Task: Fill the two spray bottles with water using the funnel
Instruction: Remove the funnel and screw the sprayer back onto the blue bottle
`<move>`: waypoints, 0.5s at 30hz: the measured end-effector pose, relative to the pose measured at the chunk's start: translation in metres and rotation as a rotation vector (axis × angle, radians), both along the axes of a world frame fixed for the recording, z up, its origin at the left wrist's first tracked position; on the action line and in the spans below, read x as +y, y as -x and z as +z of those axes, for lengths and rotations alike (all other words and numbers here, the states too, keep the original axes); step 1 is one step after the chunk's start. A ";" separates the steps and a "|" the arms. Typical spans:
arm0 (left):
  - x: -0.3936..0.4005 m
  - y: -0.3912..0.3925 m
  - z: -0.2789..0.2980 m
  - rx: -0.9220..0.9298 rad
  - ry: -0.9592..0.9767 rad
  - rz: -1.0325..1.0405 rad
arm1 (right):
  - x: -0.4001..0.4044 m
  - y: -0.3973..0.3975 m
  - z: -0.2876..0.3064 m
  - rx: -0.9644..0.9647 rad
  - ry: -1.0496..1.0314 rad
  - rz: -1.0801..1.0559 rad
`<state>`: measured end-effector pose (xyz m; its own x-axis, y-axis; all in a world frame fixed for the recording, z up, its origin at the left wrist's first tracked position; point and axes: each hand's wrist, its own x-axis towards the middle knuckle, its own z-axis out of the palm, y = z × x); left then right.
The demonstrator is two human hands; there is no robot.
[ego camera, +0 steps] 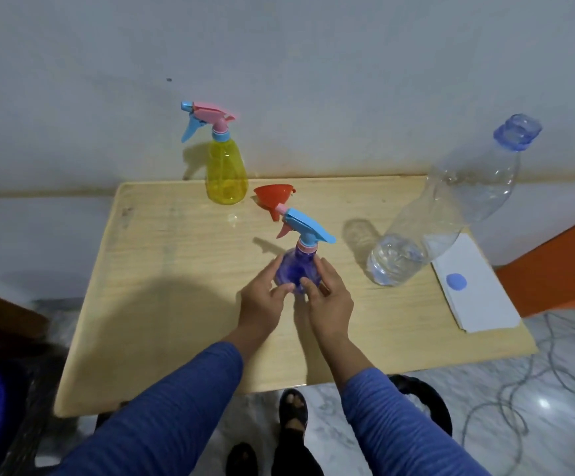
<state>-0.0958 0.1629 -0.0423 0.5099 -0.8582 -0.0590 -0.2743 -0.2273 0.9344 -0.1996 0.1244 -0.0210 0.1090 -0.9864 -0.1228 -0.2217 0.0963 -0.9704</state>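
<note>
Head view: both hands on the purple spray bottle (298, 269), upright near the middle of the wooden table (176, 269), blue trigger head screwed on. Left hand (262, 300) curled round its left side, thumb across the front. Right hand (329, 297) curled round its right side, thumb meeting the other. Just behind, an orange funnel (274, 197) lying tilted on the tabletop. Farther back by the wall, the yellow spray bottle (227, 173), upright, pink head on. To the right, a large clear water bottle (427, 228), uncapped, partly filled. Blue cap (456, 281) on white paper (475, 297).
</note>
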 end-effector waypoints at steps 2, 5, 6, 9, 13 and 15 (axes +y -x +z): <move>-0.013 -0.001 0.005 0.016 0.022 0.012 | -0.013 -0.002 0.004 -0.004 0.025 0.008; -0.044 0.000 0.017 0.053 0.062 0.025 | -0.045 -0.005 0.011 -0.022 0.066 0.009; -0.057 0.000 0.022 0.065 0.073 0.034 | -0.058 -0.007 0.014 -0.018 0.086 0.013; -0.095 -0.002 0.030 0.081 0.092 0.078 | -0.099 -0.017 0.018 0.011 0.140 0.020; -0.144 -0.007 0.027 0.056 0.095 0.119 | -0.149 -0.035 0.017 0.006 0.151 -0.021; -0.165 -0.010 0.024 0.031 0.094 0.151 | -0.169 -0.044 0.013 0.002 0.153 -0.038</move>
<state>-0.0855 -0.0021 -0.0180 0.6327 -0.7744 -0.0002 -0.2143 -0.1753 0.9609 -0.1558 -0.0444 -0.0085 0.0713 -0.9970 0.0289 -0.2224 -0.0441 -0.9740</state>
